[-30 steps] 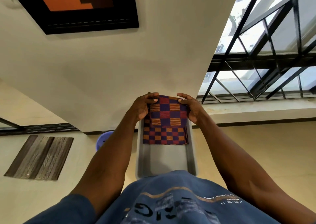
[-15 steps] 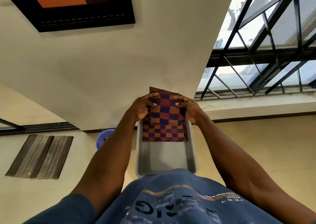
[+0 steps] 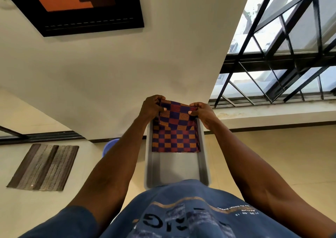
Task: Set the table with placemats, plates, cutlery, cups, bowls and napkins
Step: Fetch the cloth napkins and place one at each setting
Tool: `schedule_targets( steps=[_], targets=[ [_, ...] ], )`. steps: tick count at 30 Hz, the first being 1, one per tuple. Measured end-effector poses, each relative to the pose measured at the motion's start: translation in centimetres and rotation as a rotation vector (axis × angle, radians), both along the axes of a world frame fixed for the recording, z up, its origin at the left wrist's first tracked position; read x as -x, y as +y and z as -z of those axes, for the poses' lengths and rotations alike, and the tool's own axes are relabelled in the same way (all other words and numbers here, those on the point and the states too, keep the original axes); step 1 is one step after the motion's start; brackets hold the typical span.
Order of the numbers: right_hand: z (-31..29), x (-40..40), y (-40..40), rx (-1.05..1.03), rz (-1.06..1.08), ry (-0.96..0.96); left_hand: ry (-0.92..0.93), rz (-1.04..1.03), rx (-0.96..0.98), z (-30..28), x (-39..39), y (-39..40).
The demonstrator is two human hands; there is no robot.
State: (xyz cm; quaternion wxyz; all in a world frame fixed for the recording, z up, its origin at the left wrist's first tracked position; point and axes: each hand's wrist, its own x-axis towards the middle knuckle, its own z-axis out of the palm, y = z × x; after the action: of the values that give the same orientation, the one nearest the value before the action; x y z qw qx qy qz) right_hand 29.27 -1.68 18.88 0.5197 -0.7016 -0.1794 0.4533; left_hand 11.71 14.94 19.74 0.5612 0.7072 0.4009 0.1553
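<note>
A folded checked cloth [image 3: 175, 135] in purple, orange and red lies in the far half of a grey tray [image 3: 174, 168] held against my body. My left hand [image 3: 151, 107] pinches the cloth's far left corner between thumb and fingers. My right hand [image 3: 201, 112] pinches the far right corner the same way. The top layer of the cloth is lifted off the layers beneath at its far edge. The near half of the tray shows bare grey bottom.
A white wall [image 3: 127, 65] with a dark-framed orange picture [image 3: 76, 4] rises ahead. Black-framed windows [image 3: 281, 55] fill the right. A striped brown floor mat [image 3: 43, 166] lies at the left, and a blue basin [image 3: 109, 146] shows behind my left forearm.
Both hands have moved from resting on the cloth's far edge to pinching its far corners, and the top layer has lifted away from the stack.
</note>
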Motion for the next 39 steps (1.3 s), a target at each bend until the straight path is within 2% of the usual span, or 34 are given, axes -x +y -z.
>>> schedule_targets(
  steps=[4,6,11,14,16,19,21,23,25,27,31,32,36,39],
  targets=[
    [-0.2,0.4,0.4,0.065,-0.024,-0.223,0.087,0.013,-0.199,0.4,-0.2,0.0],
    [-0.5,0.5,0.5,0.077,-0.013,-0.289,0.113,0.02,-0.229,0.3,-0.4,0.0],
    [-1.7,0.3,0.7,0.042,0.009,-0.273,0.132,0.116,-0.287,-0.4,-0.6,0.7],
    [-1.9,-0.2,1.0,0.022,0.048,-0.205,0.11,0.118,-0.086,-1.0,-0.8,0.5],
    [-1.7,-0.4,1.3,0.036,0.062,-0.229,0.064,0.087,0.076,-1.0,-1.0,0.1],
    [-0.9,-0.5,1.3,0.075,0.122,-0.251,0.023,0.001,0.185,-0.6,-1.4,-0.8],
    [-0.1,-0.4,1.0,0.057,0.149,-0.152,0.008,-0.085,0.199,-0.1,-1.8,-1.6],
    [0.2,-0.3,0.3,0.007,0.113,0.027,-0.033,-0.185,0.239,0.6,-2.1,-2.5],
    [0.6,-0.2,-0.3,-0.041,0.101,0.214,-0.053,-0.272,0.322,1.2,-2.3,-3.1],
    [1.1,-0.1,-0.8,-0.054,0.14,0.306,-0.056,-0.306,0.422,1.7,-2.5,-3.6],
    [2.3,0.0,-2.1,-0.087,0.233,0.309,-0.17,-0.225,0.796,0.8,-2.3,-5.1],
    [2.3,0.1,-2.6,-0.102,0.242,0.317,-0.167,-0.178,0.839,0.8,-2.3,-5.4],
    [2.7,0.2,-4.9,-0.115,0.289,0.288,-0.076,-0.019,0.859,1.0,-3.3,-6.9],
    [3.0,0.5,-7.0,-0.125,0.388,0.247,-0.029,0.046,0.802,1.2,-4.6,-8.0]
  ],
)
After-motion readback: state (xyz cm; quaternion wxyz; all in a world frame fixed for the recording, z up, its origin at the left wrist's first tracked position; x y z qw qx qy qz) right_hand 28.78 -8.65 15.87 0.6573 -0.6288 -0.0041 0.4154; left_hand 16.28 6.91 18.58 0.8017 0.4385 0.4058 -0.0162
